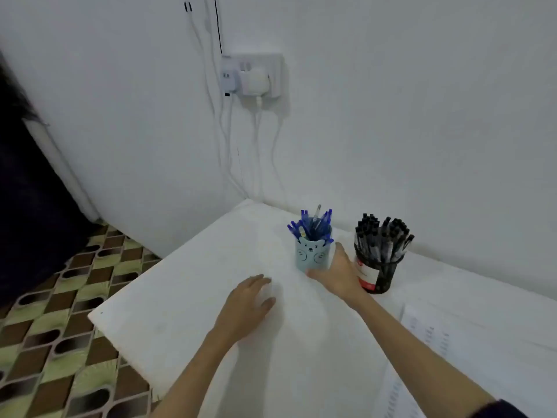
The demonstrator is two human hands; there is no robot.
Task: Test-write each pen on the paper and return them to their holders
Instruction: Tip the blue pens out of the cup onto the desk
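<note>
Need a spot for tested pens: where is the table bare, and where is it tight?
Bare: the table left of the left hand, out to its left edge, and the near stretch between the forearms. Tight: the right hand fills the gap between the blue bear holder and the black mesh holder; printed sheets cover the right side.

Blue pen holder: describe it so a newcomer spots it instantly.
On the white table, near the far corner below the wall socket, two pen cups stand side by side. The blue pen holder is the left one: pale blue with a bear face, full of blue pens, unlike the black mesh cup of black pens.
</note>
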